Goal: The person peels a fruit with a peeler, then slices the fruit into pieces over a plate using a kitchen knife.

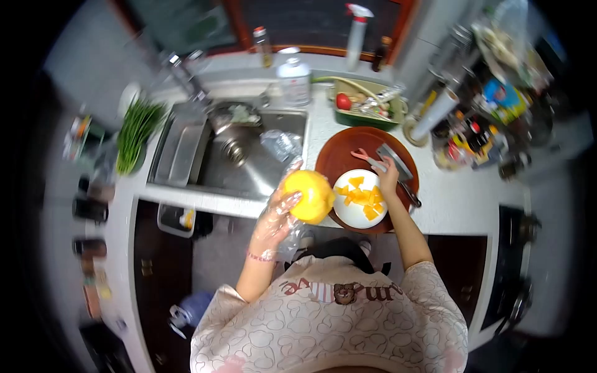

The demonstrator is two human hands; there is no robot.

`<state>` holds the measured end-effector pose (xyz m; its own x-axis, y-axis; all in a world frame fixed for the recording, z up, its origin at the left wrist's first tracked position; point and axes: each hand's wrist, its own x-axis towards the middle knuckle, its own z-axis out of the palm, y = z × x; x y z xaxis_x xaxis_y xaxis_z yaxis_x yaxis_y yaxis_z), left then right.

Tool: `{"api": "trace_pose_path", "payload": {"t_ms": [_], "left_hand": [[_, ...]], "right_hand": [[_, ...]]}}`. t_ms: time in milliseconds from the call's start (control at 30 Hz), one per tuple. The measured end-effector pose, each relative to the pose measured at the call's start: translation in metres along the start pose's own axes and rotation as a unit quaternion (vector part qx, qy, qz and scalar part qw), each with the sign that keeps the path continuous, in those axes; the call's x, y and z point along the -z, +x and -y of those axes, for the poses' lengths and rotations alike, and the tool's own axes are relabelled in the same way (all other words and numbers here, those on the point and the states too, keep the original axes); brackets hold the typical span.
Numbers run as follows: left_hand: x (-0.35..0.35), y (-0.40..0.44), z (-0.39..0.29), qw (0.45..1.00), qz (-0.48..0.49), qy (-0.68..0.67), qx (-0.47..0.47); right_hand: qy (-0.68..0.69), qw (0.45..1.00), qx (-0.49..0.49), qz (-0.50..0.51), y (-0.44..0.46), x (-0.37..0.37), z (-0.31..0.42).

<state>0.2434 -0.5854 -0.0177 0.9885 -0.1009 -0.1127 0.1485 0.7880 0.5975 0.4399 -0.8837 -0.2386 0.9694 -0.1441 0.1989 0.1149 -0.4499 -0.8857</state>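
White tiled walls and a dark window in a reddish frame surround the pale table (pixel 444 217) where I see this person working. At the far left lies a bunch of green stalks (pixel 134 137), and next to it a steel sink (pixel 252 165) is set into the surface. Near the sink's front right corner, the left hand (pixel 277 214), in a clear plastic glove, has its fingers curled around a big yellow fruit (pixel 310 198), held up just left of the plate. A round brown board (pixel 333 146) comes next, bearing that white plate (pixel 359 221) with cut orange pieces (pixel 363 198). Over the board, beside the plate, the bare right hand (pixel 388 175) has its fingers closed on a small pronged tool (pixel 375 164). Just beyond them lies a broad-bladed knife (pixel 394 161), its dark handle toward the person
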Motion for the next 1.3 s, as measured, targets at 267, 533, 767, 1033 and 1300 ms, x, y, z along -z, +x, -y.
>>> {"api": "trace_pose_path", "payload": {"t_ms": [267,533,767,1033,1300], "left_hand": [[-0.049,-0.039,0.095,0.981,-0.098,-0.135,-0.098],[-0.108,-0.068,0.162,0.934,-0.138,-0.293,-0.154],[-0.147,-0.071,0.192,0.926,-0.150,-0.292,-0.187],[-0.146,-0.057,0.210,0.898,-0.110,-0.390,-0.170],[-0.134,-0.029,0.227,0.900,-0.113,-0.389,-0.161]], "right_hand": [[-0.157,0.944,0.277,0.090,0.026,0.057,-0.021],[-0.404,0.893,0.043,0.194,-0.015,0.161,-0.041],[-0.323,0.896,0.086,0.293,-0.012,0.162,-0.096],[-0.097,0.957,0.035,0.272,0.011,0.189,-0.078],[0.497,0.728,-0.167,0.442,0.017,0.240,0.033]]}}
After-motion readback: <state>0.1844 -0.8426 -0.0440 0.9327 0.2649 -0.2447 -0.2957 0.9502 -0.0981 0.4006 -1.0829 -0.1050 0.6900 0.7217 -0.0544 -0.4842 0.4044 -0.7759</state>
